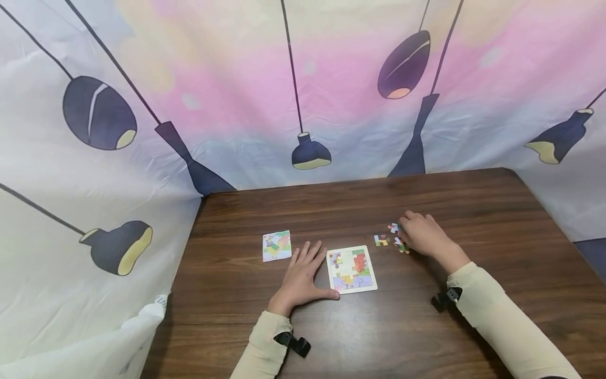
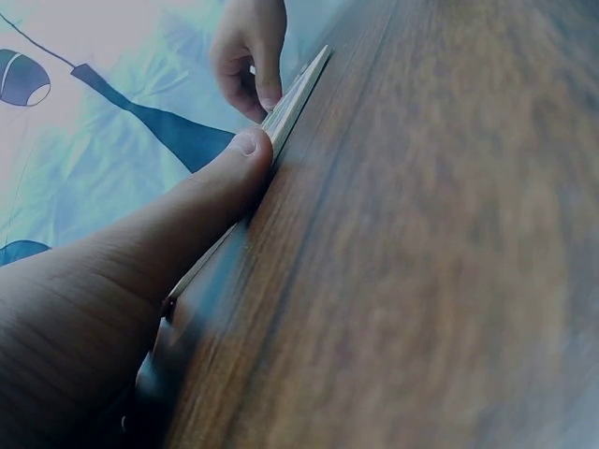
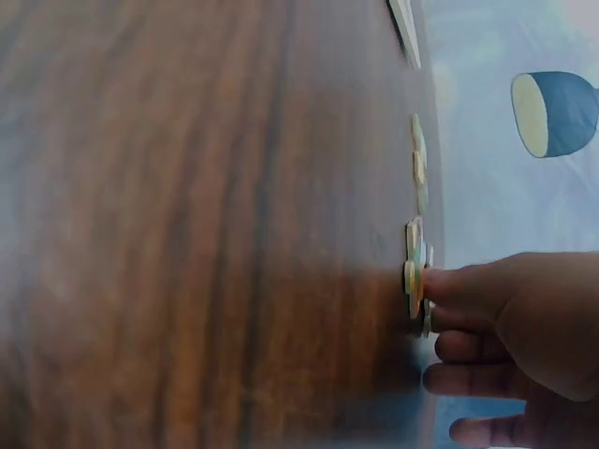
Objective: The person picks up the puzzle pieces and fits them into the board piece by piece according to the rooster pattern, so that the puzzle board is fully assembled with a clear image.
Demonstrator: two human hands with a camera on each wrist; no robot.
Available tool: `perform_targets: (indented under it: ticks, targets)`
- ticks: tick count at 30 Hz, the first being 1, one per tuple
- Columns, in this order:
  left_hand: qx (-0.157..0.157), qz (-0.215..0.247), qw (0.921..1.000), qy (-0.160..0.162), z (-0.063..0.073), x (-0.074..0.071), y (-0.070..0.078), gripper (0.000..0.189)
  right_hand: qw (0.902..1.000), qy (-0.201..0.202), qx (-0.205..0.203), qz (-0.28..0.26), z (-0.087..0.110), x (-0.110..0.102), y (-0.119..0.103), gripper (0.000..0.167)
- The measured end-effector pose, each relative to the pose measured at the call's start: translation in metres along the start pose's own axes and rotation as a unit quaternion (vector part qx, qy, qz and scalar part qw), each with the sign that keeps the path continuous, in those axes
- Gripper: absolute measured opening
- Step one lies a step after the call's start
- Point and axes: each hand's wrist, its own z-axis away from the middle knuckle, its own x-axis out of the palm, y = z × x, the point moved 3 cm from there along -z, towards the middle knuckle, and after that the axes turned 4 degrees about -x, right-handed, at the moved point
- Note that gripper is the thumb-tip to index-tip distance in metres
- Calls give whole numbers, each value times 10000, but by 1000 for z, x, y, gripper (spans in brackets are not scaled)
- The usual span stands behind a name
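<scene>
My left hand [image 1: 303,278] lies spread on the table, its thumb at the near left corner of a square puzzle board [image 1: 364,285]. In the left wrist view that thumb [image 2: 220,173] rests against the board's edge [image 2: 314,75]. Several pieces sit in the board, around a pale bare area. To the right, my right hand [image 1: 423,234] pinches at a small jigsaw piece [image 1: 393,228] with thumb and curled fingers. A second piece [image 1: 402,246] lies by the thumb, and a third piece [image 1: 381,240] lies to their left. The fingertips are partly hidden in the head view.
A square picture card [image 1: 276,246] of a cartoon character lies beyond the left hand. The dark wooden table [image 1: 379,337] ends at a fabric backdrop [image 1: 246,105] printed with lamps. Each wrist wears a small black camera.
</scene>
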Motion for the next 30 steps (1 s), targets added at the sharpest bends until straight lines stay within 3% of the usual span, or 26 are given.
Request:
perform_targets:
  ticks: [5, 11, 22, 30]
  targets:
    - [-18, -7, 10000, -35, 0, 0, 1, 122, 9996, 111, 16, -256, -1, -2, -3, 22]
    - [-21, 12, 10000, -54, 1, -1, 1, 122, 9944, 281, -445, -911, -10, -8, -29, 19]
    - [-19, 78, 10000, -33, 1, -3, 1, 121, 9881, 94, -1427, -559, -25, -1, -95, 20]
    - [-39, 62, 10000, -59, 0, 0, 0, 121, 9856, -176, -1591, -542, -30, 9, -114, 15]
